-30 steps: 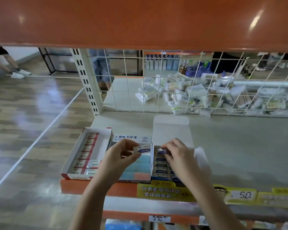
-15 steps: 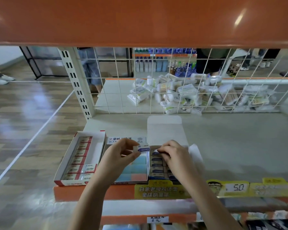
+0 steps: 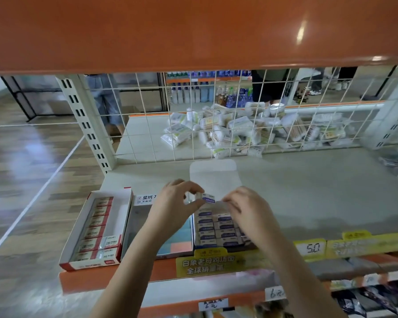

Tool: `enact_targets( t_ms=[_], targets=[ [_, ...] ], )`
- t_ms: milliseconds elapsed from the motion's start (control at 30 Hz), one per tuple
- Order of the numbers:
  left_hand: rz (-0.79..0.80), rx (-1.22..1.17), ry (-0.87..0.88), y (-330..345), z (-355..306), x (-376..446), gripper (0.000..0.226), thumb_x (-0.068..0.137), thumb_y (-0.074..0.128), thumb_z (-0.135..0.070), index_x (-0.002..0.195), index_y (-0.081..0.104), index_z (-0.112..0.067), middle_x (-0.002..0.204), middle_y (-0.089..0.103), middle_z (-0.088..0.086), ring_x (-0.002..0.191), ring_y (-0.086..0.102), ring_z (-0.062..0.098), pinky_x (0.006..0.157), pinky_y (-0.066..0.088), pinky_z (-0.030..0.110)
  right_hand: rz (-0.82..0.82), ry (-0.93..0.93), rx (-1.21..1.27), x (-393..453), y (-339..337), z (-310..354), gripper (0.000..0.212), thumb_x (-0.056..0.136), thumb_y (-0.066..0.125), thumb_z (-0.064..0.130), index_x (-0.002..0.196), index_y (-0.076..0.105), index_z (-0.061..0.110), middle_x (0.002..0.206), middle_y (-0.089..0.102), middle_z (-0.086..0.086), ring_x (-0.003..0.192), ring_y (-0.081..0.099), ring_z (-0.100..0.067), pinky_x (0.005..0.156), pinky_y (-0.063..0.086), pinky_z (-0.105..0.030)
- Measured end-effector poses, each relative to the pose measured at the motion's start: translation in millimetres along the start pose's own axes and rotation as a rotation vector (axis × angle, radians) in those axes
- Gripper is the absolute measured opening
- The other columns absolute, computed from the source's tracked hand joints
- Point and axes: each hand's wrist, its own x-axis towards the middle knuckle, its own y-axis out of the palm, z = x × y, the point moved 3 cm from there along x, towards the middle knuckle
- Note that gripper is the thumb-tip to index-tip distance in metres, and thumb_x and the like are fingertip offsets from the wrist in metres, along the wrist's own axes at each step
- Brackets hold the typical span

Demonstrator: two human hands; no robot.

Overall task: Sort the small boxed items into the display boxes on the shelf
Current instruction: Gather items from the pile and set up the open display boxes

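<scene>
White eraser (image 3: 207,199) pinched in left hand (image 3: 175,205) fingers; right hand (image 3: 248,210) fingers curled, grip unclear; three display boxes (image 3: 94,230)

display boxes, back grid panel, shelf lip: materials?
Display boxes, e.g. the red-and-white display box: looks like printed paperboard, slight sheen; thin folded walls, and the right display box has a flat flap folded back. Back grid panel: probably coated steel wire, cream, thin rods in squares. Shelf lip: orange, smooth; likely painted metal, cannot confirm.

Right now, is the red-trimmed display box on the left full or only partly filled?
Partly filled. The red-trimmed display box holds one column of red-labelled items along its left side; the right strip is mostly bare white bottom.
</scene>
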Motion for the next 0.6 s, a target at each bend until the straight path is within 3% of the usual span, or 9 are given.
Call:
enact_targets(
  t_ms=[167,400,600],
  targets=[
    [0.069,0.215,0.165,21,-30,14,0.024,0.088,0.060,-0.031,0.112,0.063,-0.027,0.111,0.059,-0.010,0.103,0.045,0.009,0.082,0.041,0.022,-0.068,0.179,-0.110,-5,-26,-30,0.029,0.095,0.050,0.022,0.123,0.058,0.017,0.123,0.054,0.003,0.118,0.046,-0.013,0.092,0.036,-0.021],
    [0.128,0.409,0.204,49,-43,17,0.025,0.094,0.050,-0.029,0.118,0.057,-0.025,0.116,0.057,-0.007,0.110,0.045,0.015,0.083,0.042,0.028,-0.064,0.237,-0.053,-16,-18,-38,0.031,0.093,0.052,0.015,0.124,0.056,0.013,0.118,0.055,-0.002,0.107,0.053,-0.018,0.087,0.041,-0.024],
    [0.088,0.519,0.165,55,-37,12,0.019,0.093,0.049,-0.020,0.109,0.057,-0.019,0.112,0.057,-0.003,0.107,0.045,0.017,0.083,0.040,0.028,-0.078,0.254,-0.052,-19,-17,-39,0.031,0.094,0.051,0.016,0.124,0.056,0.013,0.119,0.055,-0.002,0.107,0.054,-0.018,0.087,0.042,-0.024]
  ],
)
